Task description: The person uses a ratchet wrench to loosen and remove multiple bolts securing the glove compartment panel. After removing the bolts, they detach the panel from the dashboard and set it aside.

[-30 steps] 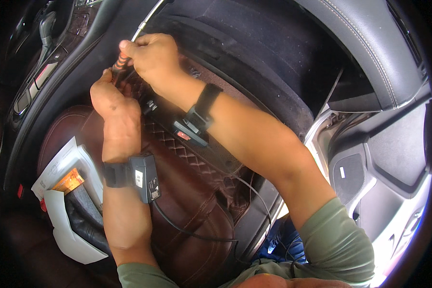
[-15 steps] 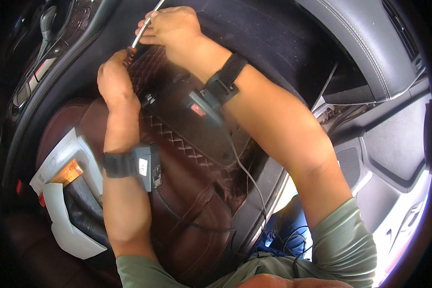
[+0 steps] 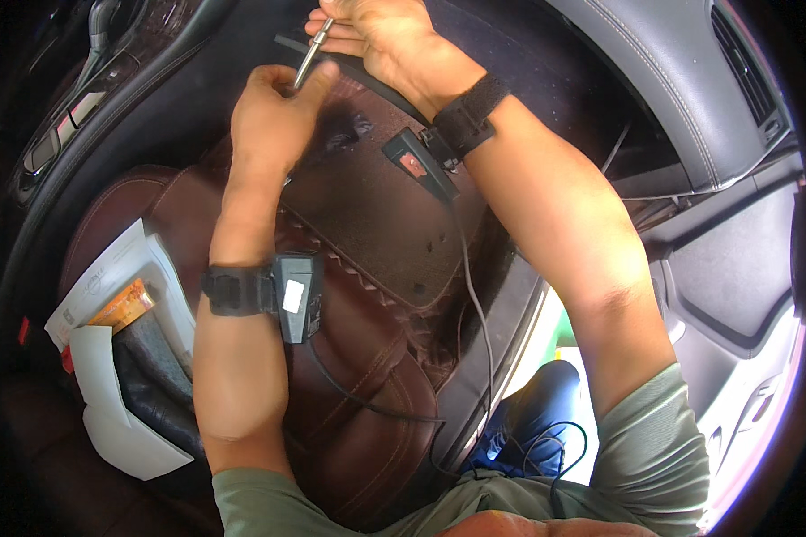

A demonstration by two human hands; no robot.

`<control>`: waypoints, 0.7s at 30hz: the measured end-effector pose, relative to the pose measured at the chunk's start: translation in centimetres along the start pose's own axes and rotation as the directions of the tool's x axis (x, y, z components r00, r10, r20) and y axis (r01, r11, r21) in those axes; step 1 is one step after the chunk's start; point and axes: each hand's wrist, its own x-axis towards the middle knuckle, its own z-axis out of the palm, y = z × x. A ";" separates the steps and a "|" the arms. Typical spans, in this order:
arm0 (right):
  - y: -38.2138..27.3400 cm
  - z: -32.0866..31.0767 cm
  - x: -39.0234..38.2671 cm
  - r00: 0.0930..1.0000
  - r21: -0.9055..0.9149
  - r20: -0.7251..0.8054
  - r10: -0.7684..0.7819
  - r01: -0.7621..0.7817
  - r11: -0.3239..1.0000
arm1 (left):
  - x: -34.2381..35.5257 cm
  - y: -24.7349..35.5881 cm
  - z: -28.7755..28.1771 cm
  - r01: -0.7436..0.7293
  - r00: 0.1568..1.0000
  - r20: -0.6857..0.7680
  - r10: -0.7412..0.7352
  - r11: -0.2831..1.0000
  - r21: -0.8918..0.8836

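Note:
A screwdriver's bare metal shaft (image 3: 312,58) slants between my two hands at the top of the view. My left hand (image 3: 278,112) is curled round its lower end, with the thumb lifted to the right, and hides the handle. At the upper end my right hand (image 3: 390,40) steadies the shaft against its fingers, and the picture's top edge cuts off part of that hand. The tip is out of sight. Both hands are above the car's front footwell, over a brown floor mat (image 3: 381,224).
A brown leather seat (image 3: 358,358) lies below my left arm, with white papers (image 3: 121,268) and an orange packet (image 3: 124,306) on it. The dashboard (image 3: 645,80) is at upper right, and the door (image 3: 734,259) stands open. Cables trail from the wrist devices (image 3: 297,300).
Both hands have shifted to the right with the screwdriver, the right hand also upward. The red and black handle, seen before, is now hidden by my left hand, whose thumb has lifted.

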 end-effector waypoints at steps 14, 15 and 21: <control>-1.4 0.0 0.2 0.999 -0.117 -0.046 0.015 -0.021 0.993 | 0.0 0.1 0.2 -0.068 0.997 -0.027 0.069 0.998 0.003; -1.4 0.0 0.3 0.999 -0.115 -0.030 0.013 -0.016 0.993 | 0.1 0.1 0.1 -0.053 0.998 -0.038 0.053 0.999 0.007; -4.0 -2.4 2.0 0.993 0.011 0.112 0.036 -0.037 0.999 | 0.6 -0.5 0.8 -0.009 0.999 0.031 0.016 0.973 -0.229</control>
